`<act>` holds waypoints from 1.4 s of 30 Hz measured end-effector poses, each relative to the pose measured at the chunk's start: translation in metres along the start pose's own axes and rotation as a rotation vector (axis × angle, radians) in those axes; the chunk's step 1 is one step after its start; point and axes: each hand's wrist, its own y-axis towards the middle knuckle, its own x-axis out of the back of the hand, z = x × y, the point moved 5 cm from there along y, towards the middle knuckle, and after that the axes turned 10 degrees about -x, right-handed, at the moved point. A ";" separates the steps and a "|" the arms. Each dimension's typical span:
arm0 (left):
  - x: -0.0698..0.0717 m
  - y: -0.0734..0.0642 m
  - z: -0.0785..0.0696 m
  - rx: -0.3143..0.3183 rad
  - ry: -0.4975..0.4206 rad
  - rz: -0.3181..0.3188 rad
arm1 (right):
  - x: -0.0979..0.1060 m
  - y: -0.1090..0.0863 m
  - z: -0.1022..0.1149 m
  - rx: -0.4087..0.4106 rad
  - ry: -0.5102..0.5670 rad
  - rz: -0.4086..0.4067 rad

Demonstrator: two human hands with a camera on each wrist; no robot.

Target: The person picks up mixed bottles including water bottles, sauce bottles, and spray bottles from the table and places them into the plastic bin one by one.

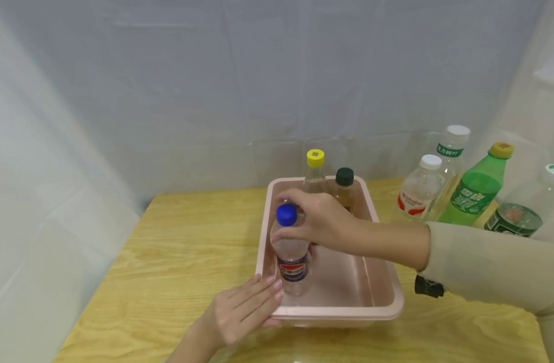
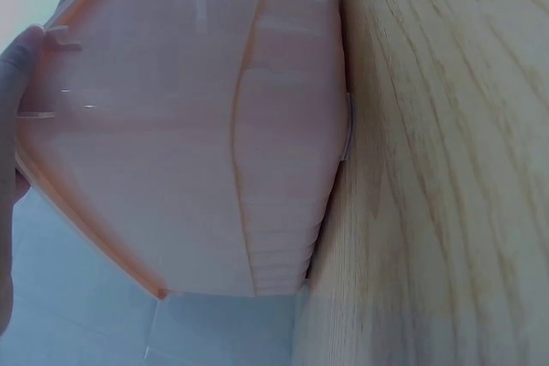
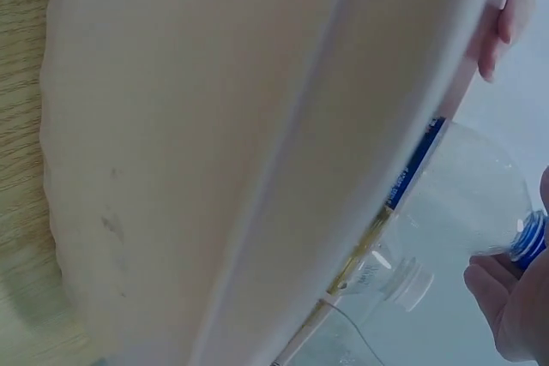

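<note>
My right hand [image 1: 324, 219] grips the neck of a clear plastic soda bottle [image 1: 292, 252], just below its blue cap [image 1: 286, 215]. This bottle stands near the left wall inside a pink plastic basin [image 1: 386, 302], its label dark blue and red. In the right wrist view, the clear shoulder of the bottle [image 3: 467, 186] shows above the rim. My left hand [image 1: 240, 310] holds the basin's front left corner, fingers laid over the rim and thumb outside, below it. Against the outer wall, the left wrist view shows the thumb [image 2: 21, 57].
A yellow-capped bottle [image 1: 315, 174] and a dark-capped bottle [image 1: 344, 189] stand at the basin's back. Right of the basin are a white-capped bottle [image 1: 418, 189], a taller one [image 1: 451, 146], a green bottle [image 1: 477, 189] and a large clear bottle [image 1: 522, 212]. A wooden table [image 1: 190, 242] supports them.
</note>
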 end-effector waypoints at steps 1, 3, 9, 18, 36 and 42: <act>0.000 0.000 0.000 0.000 0.000 0.001 | 0.000 0.000 0.000 -0.005 0.005 0.001; 0.000 0.000 0.000 0.000 0.000 0.002 | 0.002 0.000 0.000 -0.016 -0.004 -0.002; 0.001 -0.001 -0.001 0.003 -0.011 0.003 | 0.007 -0.002 -0.003 -0.045 -0.036 -0.013; -0.002 -0.004 -0.003 -0.003 -0.004 0.012 | 0.024 -0.011 -0.014 -0.075 -0.044 -0.062; -0.003 -0.010 -0.006 0.015 -0.026 0.017 | 0.055 -0.024 -0.040 -0.066 -0.233 -0.215; -0.004 -0.013 -0.006 0.029 -0.050 0.028 | 0.065 -0.026 -0.050 -0.038 -0.306 -0.246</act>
